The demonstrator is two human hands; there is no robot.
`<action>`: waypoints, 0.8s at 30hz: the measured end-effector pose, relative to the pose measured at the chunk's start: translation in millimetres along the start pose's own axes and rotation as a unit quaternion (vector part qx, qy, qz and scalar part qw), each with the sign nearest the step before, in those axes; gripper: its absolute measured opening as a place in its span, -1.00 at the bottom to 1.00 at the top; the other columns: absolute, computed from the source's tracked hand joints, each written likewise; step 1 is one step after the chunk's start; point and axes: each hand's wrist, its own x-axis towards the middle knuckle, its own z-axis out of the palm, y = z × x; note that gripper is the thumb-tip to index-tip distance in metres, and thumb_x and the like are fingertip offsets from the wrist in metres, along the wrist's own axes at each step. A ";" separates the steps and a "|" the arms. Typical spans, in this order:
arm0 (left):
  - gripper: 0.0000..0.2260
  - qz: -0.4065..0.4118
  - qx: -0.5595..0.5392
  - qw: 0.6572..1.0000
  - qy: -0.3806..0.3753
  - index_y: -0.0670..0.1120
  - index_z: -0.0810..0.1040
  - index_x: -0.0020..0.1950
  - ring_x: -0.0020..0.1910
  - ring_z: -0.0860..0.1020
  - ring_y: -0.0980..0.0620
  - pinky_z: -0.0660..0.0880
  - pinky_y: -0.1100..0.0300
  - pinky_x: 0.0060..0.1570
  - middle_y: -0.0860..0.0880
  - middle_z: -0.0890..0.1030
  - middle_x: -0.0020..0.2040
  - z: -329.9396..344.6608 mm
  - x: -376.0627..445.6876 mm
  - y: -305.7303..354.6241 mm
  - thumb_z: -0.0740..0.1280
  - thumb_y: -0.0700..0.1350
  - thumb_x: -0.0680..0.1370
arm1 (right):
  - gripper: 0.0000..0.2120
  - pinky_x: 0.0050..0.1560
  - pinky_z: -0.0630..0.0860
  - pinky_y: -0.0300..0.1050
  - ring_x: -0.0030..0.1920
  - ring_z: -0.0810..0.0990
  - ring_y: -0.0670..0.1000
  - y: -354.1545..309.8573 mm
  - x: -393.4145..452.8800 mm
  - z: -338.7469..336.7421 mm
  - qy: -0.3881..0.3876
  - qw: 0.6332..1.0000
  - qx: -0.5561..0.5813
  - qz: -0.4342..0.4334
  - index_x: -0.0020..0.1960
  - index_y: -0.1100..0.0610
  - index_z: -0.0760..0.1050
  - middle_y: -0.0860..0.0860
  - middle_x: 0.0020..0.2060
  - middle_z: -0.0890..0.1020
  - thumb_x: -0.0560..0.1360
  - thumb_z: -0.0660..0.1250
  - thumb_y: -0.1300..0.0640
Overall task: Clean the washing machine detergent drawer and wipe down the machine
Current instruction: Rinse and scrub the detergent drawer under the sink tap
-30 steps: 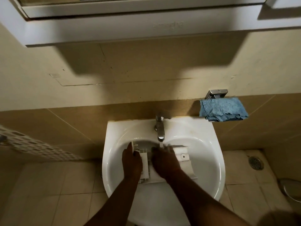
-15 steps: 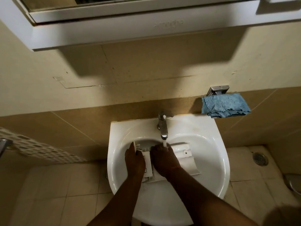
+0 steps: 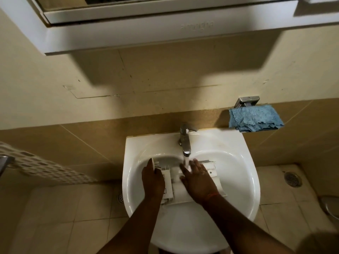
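The white detergent drawer (image 3: 169, 180) lies in the bowl of the white sink (image 3: 236, 162), under the running tap (image 3: 185, 142). My left hand (image 3: 153, 181) holds the drawer's left end, fingers curled over its edge. My right hand (image 3: 197, 180) lies flat on the drawer's right part with the fingers spread, and the water stream falls on its fingers. Both hands hide much of the drawer.
A blue cloth (image 3: 255, 118) hangs on a metal holder (image 3: 247, 101) on the wall, right of the tap. A white cabinet (image 3: 128, 33) juts out overhead. A perforated white basket (image 3: 36, 165) sits at the left. Floor drains (image 3: 292, 179) lie in the tiled floor.
My right hand has opened out from a bent pose to flat, spread fingers on the drawer. The camera view has shifted slightly.
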 end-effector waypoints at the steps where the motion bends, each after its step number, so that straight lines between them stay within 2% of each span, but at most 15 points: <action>1: -0.66 -0.003 -0.003 1.000 -0.003 -0.10 0.42 0.41 0.07 0.45 0.13 0.33 0.25 0.18 -0.04 0.54 0.15 0.0 0.5 -0.3 0.18 -0.26 0.64 | -0.49 0.40 0.30 0.09 0.43 0.37 0.19 14.2 -7.0 -1.7 0.010 0.999 -0.007 -0.038 0.44 0.00 0.38 0.22 0.38 0.44 0.59 -0.02 -0.16; 3: -0.66 -0.009 -0.007 1.000 -0.005 -0.10 0.43 0.40 0.08 0.52 0.06 0.38 0.24 0.20 -0.02 0.54 0.11 0.5 0.8 -0.4 0.19 -0.27 0.63 | -0.54 0.36 0.37 0.10 0.37 0.46 0.16 45.5 -25.7 -7.8 0.047 0.996 -0.035 -0.067 0.37 0.06 0.48 0.16 0.36 0.48 0.61 0.05 -0.11; 4: -0.67 -0.012 -0.007 1.000 -0.002 -0.11 0.43 0.39 0.04 0.53 0.06 0.39 0.31 0.16 0.00 0.52 0.07 1.0 0.6 -0.7 0.19 -0.27 0.63 | -0.53 0.36 0.38 0.14 0.33 0.49 0.19 56.9 -33.4 -9.8 0.067 0.996 -0.049 -0.037 0.35 0.12 0.50 0.18 0.33 0.50 0.63 0.03 -0.10; 6: -0.69 -0.018 -0.003 1.000 0.001 -0.12 0.44 0.37 -0.08 0.50 0.14 0.35 0.46 0.03 -0.02 0.54 0.05 1.4 0.6 -0.3 0.19 -0.26 0.64 | -0.45 0.34 0.39 0.22 0.30 0.50 0.28 60.6 -40.1 -14.0 0.058 0.993 -0.053 0.086 0.35 0.23 0.48 0.29 0.27 0.53 0.66 -0.06 -0.09; 8: -0.67 -0.017 -0.001 1.000 -0.003 -0.12 0.42 0.40 -0.16 0.44 0.21 0.33 0.48 -0.09 -0.05 0.55 0.07 1.4 0.5 -0.6 0.19 -0.27 0.64 | -0.40 0.40 0.31 0.26 0.36 0.42 0.33 41.5 -36.9 -8.6 0.041 0.984 -0.046 0.166 0.39 0.27 0.39 0.35 0.32 0.46 0.64 -0.10 -0.13; 10: -0.64 -0.016 0.002 1.000 -0.007 -0.10 0.39 0.44 -0.17 0.43 0.23 0.34 0.48 -0.13 -0.03 0.53 0.09 0.8 1.1 -1.5 0.18 -0.27 0.64 | -0.38 0.43 0.18 0.24 0.43 0.31 0.34 7.4 -28.8 0.4 0.035 0.989 -0.020 0.142 0.43 0.26 0.32 0.35 0.41 0.34 0.60 -0.03 -0.19; 13: -0.62 -0.014 0.005 1.000 -0.011 -0.07 0.35 0.47 0.03 0.50 0.08 0.40 0.27 0.08 -0.10 0.54 0.23 0.4 2.0 -3.9 0.17 -0.25 0.64 | -0.40 0.41 0.19 0.16 0.44 0.33 0.24 -35.8 -25.6 14.0 0.018 1.000 0.004 0.010 0.46 0.17 0.31 0.21 0.45 0.31 0.58 -0.02 -0.17; 15: -0.62 -0.017 0.003 1.000 -0.008 -0.09 0.36 0.47 0.06 0.47 0.08 0.36 0.25 0.11 -0.08 0.53 0.23 -0.8 1.4 -4.2 0.17 -0.25 0.64 | -0.44 0.42 0.17 0.08 0.44 0.35 0.16 -25.7 -25.9 9.8 0.021 0.998 0.004 -0.052 0.48 0.11 0.30 0.12 0.46 0.32 0.58 0.00 -0.13; 17: -0.63 -0.023 -0.011 1.000 -0.008 -0.09 0.37 0.46 0.01 0.45 0.12 0.35 0.27 0.09 -0.04 0.53 0.18 -2.1 0.5 -3.0 0.18 -0.26 0.64 | -0.46 0.41 0.22 0.08 0.42 0.40 0.08 4.4 -31.2 1.8 0.032 0.999 -0.006 -0.044 0.46 0.06 0.36 0.07 0.44 0.39 0.58 0.04 -0.17; 19: -0.64 -0.022 -0.014 1.000 -0.012 -0.07 0.38 0.45 0.05 0.49 0.08 0.35 0.26 0.14 -0.07 0.55 0.20 -0.1 0.7 -2.4 0.19 -0.24 0.64 | -0.47 0.41 0.27 0.14 0.41 0.41 0.08 27.5 -37.6 -3.4 0.043 0.998 -0.028 0.040 0.42 0.08 0.41 0.08 0.40 0.45 0.59 0.02 -0.18; 21: -0.62 -0.017 -0.009 1.000 -0.015 -0.06 0.36 0.47 0.15 0.52 -0.01 0.37 0.21 0.21 -0.09 0.54 0.24 3.6 1.4 -3.3 0.19 -0.23 0.64 | -0.46 0.41 0.30 0.18 0.43 0.38 0.16 12.3 -35.1 1.3 0.037 0.995 -0.012 0.092 0.43 0.14 0.39 0.14 0.40 0.43 0.60 0.01 -0.15; 22: -0.61 -0.016 -0.006 1.000 -0.016 -0.06 0.35 0.48 0.18 0.53 -0.03 0.39 0.17 0.24 -0.09 0.53 0.25 4.3 2.3 -4.1 0.18 -0.23 0.64 | -0.47 0.41 0.31 0.19 0.43 0.36 0.21 -6.0 -32.1 6.4 0.037 0.996 0.018 0.078 0.45 0.16 0.35 0.16 0.41 0.41 0.60 0.03 -0.10; 24: -0.61 -0.015 -0.010 1.000 -0.014 -0.07 0.36 0.47 0.22 0.52 -0.05 0.42 0.07 0.31 -0.09 0.53 0.27 2.2 3.7 -7.5 0.17 -0.24 0.64 | -0.49 0.39 0.34 0.17 0.43 0.36 0.22 -41.3 -30.2 16.4 0.044 0.997 0.049 -0.031 0.48 0.18 0.29 0.17 0.44 0.38 0.58 0.04 0.04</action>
